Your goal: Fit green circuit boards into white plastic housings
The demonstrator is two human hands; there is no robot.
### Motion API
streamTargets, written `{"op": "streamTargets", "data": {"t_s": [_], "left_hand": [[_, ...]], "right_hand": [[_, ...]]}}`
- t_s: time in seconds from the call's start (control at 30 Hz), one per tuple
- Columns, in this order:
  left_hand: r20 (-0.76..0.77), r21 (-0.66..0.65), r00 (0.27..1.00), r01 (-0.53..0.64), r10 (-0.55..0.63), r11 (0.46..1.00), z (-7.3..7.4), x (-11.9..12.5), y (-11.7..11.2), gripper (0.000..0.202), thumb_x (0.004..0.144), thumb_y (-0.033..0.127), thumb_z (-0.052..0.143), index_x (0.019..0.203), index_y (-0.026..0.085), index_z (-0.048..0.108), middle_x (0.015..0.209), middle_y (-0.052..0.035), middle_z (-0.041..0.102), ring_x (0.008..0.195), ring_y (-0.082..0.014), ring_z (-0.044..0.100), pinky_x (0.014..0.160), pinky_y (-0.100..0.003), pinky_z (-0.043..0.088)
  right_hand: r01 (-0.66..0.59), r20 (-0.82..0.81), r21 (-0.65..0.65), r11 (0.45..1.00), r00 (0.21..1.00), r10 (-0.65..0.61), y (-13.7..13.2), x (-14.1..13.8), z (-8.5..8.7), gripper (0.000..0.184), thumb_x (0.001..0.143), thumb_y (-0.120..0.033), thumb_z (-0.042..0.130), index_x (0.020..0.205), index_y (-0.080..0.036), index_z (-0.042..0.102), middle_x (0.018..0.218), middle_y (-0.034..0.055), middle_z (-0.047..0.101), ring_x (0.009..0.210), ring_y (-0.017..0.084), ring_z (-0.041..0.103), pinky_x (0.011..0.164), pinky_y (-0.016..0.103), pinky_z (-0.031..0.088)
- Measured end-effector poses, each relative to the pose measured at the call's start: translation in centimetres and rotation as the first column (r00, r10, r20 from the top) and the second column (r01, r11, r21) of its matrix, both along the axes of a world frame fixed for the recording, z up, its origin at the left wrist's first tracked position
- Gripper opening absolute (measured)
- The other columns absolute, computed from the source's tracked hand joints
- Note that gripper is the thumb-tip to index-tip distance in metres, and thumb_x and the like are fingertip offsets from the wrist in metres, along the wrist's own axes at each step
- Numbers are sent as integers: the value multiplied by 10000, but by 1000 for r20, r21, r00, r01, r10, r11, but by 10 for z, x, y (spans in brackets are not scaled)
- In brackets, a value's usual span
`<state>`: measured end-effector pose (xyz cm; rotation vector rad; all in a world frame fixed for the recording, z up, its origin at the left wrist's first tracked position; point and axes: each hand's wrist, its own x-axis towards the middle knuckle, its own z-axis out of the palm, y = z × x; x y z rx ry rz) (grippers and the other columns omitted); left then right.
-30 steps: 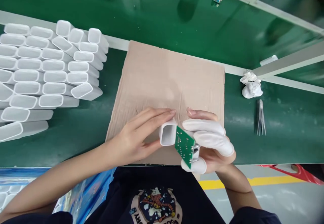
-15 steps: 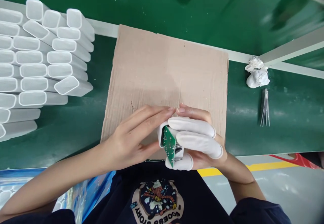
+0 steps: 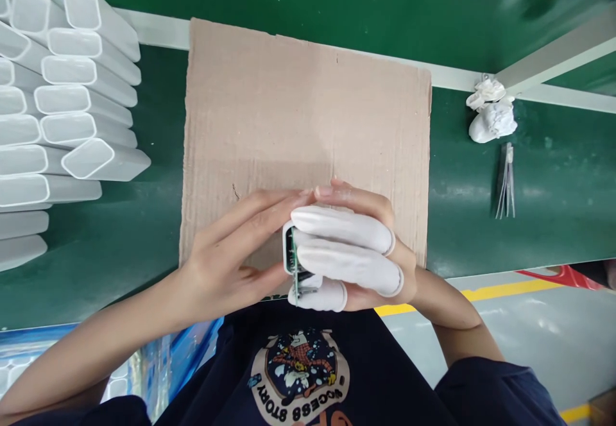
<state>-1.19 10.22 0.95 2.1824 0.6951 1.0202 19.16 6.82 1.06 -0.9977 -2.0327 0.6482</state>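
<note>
Matt, ribbed brown cardboard sheet (image 3: 308, 111) covers a smooth green bench mat (image 3: 481, 221). White plastic housings (image 3: 72, 99) at far left look satiny; right-hand fingertips (image 3: 346, 246) wear smooth white rubber cots.

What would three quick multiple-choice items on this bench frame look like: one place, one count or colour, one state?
1. Where is the stack of white plastic housings?
A. Left of the brown cardboard sheet
B. On the cardboard
C. Right of the crumpled white wad

2. How many white finger cots show on the right hand?
A. None
B. Three
C. Five

3. State of the green circuit board?
A. Flat on the green table
B. Edge-on at the mouth of the white housing held by the left hand
C. Among the stack

Answers:
1 A, the stack lies beyond the cardboard's left edge.
2 B, three covered fingers show.
3 B, both hands close around it.
</note>
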Motion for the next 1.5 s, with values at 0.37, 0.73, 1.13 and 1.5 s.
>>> {"op": "streamTargets", "data": {"t_s": [0.37, 0.73, 1.13, 1.5], "left_hand": [[27, -36, 1000, 10, -9, 999, -4, 3, 2, 521, 881, 111, 617, 1385, 162, 496, 1107, -86, 632, 1000, -138, 617, 739, -235, 590], [41, -13, 999, 12, -11, 1000, -9, 5, 5, 374, 880, 157, 655, 1236, 75, 575, 1051, -100, 623, 946, -130, 600, 713, -232, 556], [35, -43, 998, 58, -56, 997, -5, 3, 5, 460, 888, 208, 678, 1313, 105, 538, 1157, -115, 656, 1045, -185, 646, 755, -288, 593], [52, 8, 998, 39, -40, 999, -5, 1, 5, 410, 904, 171, 646, 1280, 45, 540, 1191, -148, 647, 1151, -185, 628, 922, -326, 599]], "right_hand": [[47, 6, 58, 997, 999, -48, 11, -4, -3, 215, 826, -440, 743, 967, -290, 681, 1120, 3, 685, 1206, 246, 598, 1055, 410, 541], [68, -125, 175, 982, 991, -47, 15, -8, -8, 150, 839, -305, 702, 985, -291, 670, 1089, 31, 721, 1035, 239, 682, 987, 404, 583], [86, -154, 297, 951, 987, -41, 8, -4, -9, 473, 847, -440, 711, 1255, -244, 574, 1191, 66, 677, 962, 225, 684, 948, 368, 600], [26, -69, 37, 999, 997, -24, -4, 8, -5, 576, 702, -508, 843, 1177, -348, 559, 1279, 0, 601, 1177, 273, 612, 1035, 448, 567]]}}
